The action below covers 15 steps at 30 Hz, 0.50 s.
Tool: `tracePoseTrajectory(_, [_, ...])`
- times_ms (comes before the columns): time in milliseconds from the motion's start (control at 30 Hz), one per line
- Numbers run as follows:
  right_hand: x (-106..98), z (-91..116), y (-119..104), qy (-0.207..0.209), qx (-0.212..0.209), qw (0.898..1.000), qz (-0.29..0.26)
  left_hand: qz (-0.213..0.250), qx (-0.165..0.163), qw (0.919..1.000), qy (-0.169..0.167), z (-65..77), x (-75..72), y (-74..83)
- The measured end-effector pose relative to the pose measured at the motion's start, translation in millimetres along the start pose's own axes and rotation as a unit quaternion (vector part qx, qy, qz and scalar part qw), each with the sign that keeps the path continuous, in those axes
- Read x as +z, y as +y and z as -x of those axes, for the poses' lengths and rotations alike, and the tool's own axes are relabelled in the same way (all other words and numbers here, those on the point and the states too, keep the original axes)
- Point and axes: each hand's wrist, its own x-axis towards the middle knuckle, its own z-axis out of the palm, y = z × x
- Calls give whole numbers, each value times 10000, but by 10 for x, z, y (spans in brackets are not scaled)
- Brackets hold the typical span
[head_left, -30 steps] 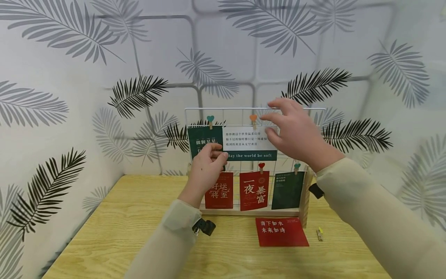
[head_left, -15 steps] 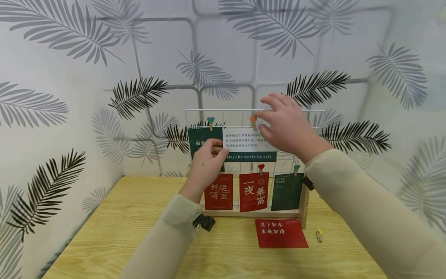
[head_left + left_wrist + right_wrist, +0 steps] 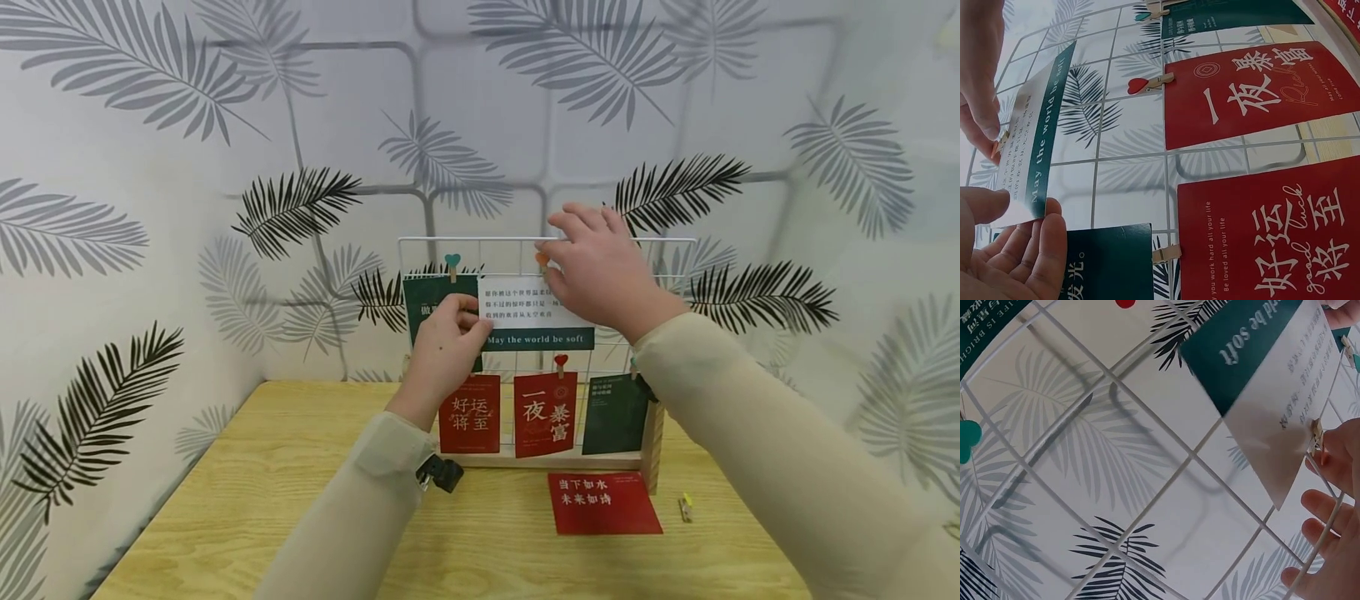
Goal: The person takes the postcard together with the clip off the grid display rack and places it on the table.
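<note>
I have both hands on the white-and-green card, high on the wire rack.
Left hand pinches its left edge, near the dark green card; right hand pinches the orange clip at its top edge, other fingers spread. I see open grid beyond its right edge and below.

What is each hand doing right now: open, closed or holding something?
Left hand: holding the white-green card.
Right hand: pinching the orange heart clip.
</note>
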Motion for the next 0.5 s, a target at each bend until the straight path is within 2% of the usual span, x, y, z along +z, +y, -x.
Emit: tracePoseTrajectory(500, [79,8,2,362,67,9989,-290,-91,106,9998,114,-69,-8,47])
